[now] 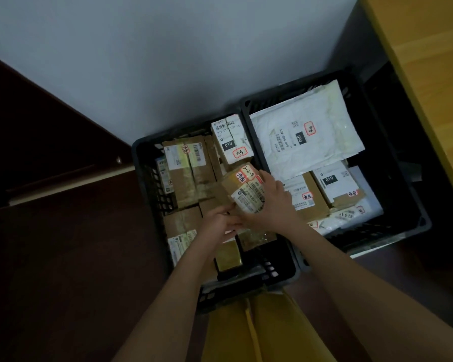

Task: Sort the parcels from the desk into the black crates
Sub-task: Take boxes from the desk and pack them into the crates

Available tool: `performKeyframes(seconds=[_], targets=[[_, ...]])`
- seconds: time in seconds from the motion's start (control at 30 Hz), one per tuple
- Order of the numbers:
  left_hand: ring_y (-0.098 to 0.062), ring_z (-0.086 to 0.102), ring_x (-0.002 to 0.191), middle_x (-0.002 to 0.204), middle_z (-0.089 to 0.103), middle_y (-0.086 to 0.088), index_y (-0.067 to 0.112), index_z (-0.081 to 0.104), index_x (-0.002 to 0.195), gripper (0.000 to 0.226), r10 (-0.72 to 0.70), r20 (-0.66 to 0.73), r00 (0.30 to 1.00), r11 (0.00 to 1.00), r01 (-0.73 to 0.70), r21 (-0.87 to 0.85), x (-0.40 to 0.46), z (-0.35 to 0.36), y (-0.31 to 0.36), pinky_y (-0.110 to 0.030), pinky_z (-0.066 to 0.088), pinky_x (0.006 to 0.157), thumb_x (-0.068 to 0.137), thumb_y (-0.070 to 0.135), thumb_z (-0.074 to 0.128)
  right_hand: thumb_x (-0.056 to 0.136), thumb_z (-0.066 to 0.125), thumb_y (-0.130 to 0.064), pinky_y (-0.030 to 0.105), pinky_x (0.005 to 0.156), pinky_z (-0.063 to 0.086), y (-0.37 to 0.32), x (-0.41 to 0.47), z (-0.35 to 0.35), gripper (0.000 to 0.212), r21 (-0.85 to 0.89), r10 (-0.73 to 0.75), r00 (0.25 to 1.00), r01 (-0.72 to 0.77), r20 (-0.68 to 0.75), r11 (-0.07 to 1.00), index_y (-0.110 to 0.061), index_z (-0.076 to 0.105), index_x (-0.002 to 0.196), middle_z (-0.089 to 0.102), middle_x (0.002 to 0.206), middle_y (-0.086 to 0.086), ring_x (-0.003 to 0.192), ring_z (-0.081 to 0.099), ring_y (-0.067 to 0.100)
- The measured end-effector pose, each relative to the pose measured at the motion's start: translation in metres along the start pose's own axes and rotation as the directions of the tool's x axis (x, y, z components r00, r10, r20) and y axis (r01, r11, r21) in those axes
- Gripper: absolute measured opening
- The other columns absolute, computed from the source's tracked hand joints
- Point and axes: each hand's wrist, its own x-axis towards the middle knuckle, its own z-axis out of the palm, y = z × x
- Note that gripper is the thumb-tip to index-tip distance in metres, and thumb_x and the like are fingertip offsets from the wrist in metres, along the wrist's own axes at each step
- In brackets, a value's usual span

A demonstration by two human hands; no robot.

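A: Where is the parcel?

B: I see the small box point(246, 190) above the left crate point(147, 163), tilted, label up.

A: And the grip?

B: Right hand point(273, 202) curls round its side; left hand point(220, 220) pinches the lower corner, probably steadying it for placement.

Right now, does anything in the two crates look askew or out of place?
Only the big white mailer in the right crate: it lies tilted, its far edge riding up on the rim. The small box over the left crate is held in both hands, left hand and right hand.
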Motion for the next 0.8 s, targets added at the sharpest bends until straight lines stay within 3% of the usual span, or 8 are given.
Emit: performKeyframes(seconds=[0.13, 0.27, 0.4, 0.53, 0.6, 0.67, 0.73, 0.8], targets=[[-0.02, 0.066, 0.085, 0.097, 0.07, -0.006, 0.012, 0.066, 0.108, 0.031, 0.015, -0.131, 0.991, 0.994, -0.001, 0.108, 0.013, 0.009, -0.011, -0.029, 0.05, 0.067, 0.092, -0.005, 0.045, 0.063, 0.078, -0.062, 0.054, 0.1, 0.045, 0.019, -0.014, 0.001, 0.113, -0.101, 0.179, 0.973, -0.165, 0.147, 0.981, -0.021, 0.017, 0.148, 0.04, 0.14, 0.013, 0.123, 0.048, 0.036], [-0.025, 0.064, 0.098, 0.11, 0.064, -0.006, 0.018, 0.06, 0.12, 0.035, 0.029, -0.146, 0.989, 0.989, -0.007, 0.149, 0.016, 0.013, -0.018, -0.035, 0.051, 0.078, 0.094, 0.001, 0.044, 0.069, 0.079, -0.057, 0.049, 0.1, 0.046, 0.031, -0.03, 0.004, 0.113, -0.212, 0.314, 0.916, -0.264, 0.251, 0.941, -0.011, 0.013, 0.149, 0.037, 0.142, 0.015, 0.126, 0.048, 0.035], [-0.023, 0.063, 0.099, 0.116, 0.066, -0.009, 0.017, 0.056, 0.132, 0.043, 0.007, -0.091, 0.996, 0.981, 0.011, 0.195, 0.013, 0.013, -0.025, -0.035, 0.048, 0.076, 0.094, 0.002, 0.042, 0.071, 0.076, -0.061, 0.049, 0.102, 0.044, 0.029, -0.04, 0.005, 0.116, -0.392, 0.373, 0.863, -0.23, 0.34, 0.891, -0.01, 0.009, 0.151, 0.035, 0.145, 0.015, 0.132, 0.042, 0.036], [-0.017, 0.058, 0.089, 0.108, 0.064, -0.002, 0.018, 0.053, 0.131, 0.038, -0.024, -0.089, 0.996, 0.976, 0.042, 0.214, 0.007, 0.011, -0.034, -0.027, 0.045, 0.068, 0.096, 0.005, 0.047, 0.068, 0.078, -0.058, 0.052, 0.102, 0.044, 0.022, -0.041, 0.009, 0.114, -0.441, 0.364, 0.855, -0.183, 0.369, 0.878, -0.012, 0.012, 0.148, 0.036, 0.142, 0.013, 0.132, 0.041, 0.035], [-0.018, 0.058, 0.095, 0.114, 0.063, -0.003, 0.018, 0.052, 0.134, 0.036, -0.031, -0.089, 0.996, 0.982, 0.047, 0.181, 0.006, 0.01, -0.038, -0.027, 0.046, 0.07, 0.098, 0.014, 0.052, 0.067, 0.078, -0.059, 0.052, 0.102, 0.044, 0.017, -0.039, 0.005, 0.114, -0.463, 0.357, 0.854, -0.16, 0.378, 0.872, -0.012, 0.012, 0.148, 0.037, 0.141, 0.012, 0.131, 0.042, 0.035], [-0.017, 0.059, 0.091, 0.109, 0.064, -0.002, 0.017, 0.057, 0.122, 0.023, -0.032, -0.103, 0.994, 0.993, 0.043, 0.106, 0.002, 0.009, -0.038, -0.028, 0.046, 0.072, 0.1, 0.018, 0.05, 0.067, 0.079, -0.059, 0.051, 0.102, 0.044, 0.012, -0.036, -0.002, 0.114, -0.478, 0.345, 0.854, -0.132, 0.39, 0.868, -0.014, 0.013, 0.148, 0.039, 0.139, 0.011, 0.131, 0.043, 0.035], [-0.016, 0.059, 0.081, 0.098, 0.064, -0.002, 0.016, 0.061, 0.097, 0.016, -0.02, -0.132, 0.991, 0.998, 0.028, 0.062, 0.0, 0.006, -0.036, -0.028, 0.046, 0.074, 0.101, 0.016, 0.046, 0.067, 0.08, -0.057, 0.051, 0.103, 0.043, 0.007, -0.034, -0.008, 0.112, -0.487, 0.328, 0.855, -0.104, 0.402, 0.867, -0.014, 0.015, 0.148, 0.039, 0.139, 0.011, 0.131, 0.042, 0.035], [-0.017, 0.06, 0.084, 0.101, 0.064, -0.001, 0.018, 0.062, 0.097, 0.021, -0.022, -0.142, 0.99, 0.998, 0.031, 0.063, 0.001, 0.001, -0.035, -0.032, 0.047, 0.081, 0.103, 0.024, 0.043, 0.067, 0.081, -0.054, 0.052, 0.104, 0.041, 0.001, -0.034, -0.013, 0.111, -0.502, 0.307, 0.86, -0.069, 0.408, 0.862, -0.014, 0.016, 0.148, 0.039, 0.14, 0.011, 0.132, 0.039, 0.035]])
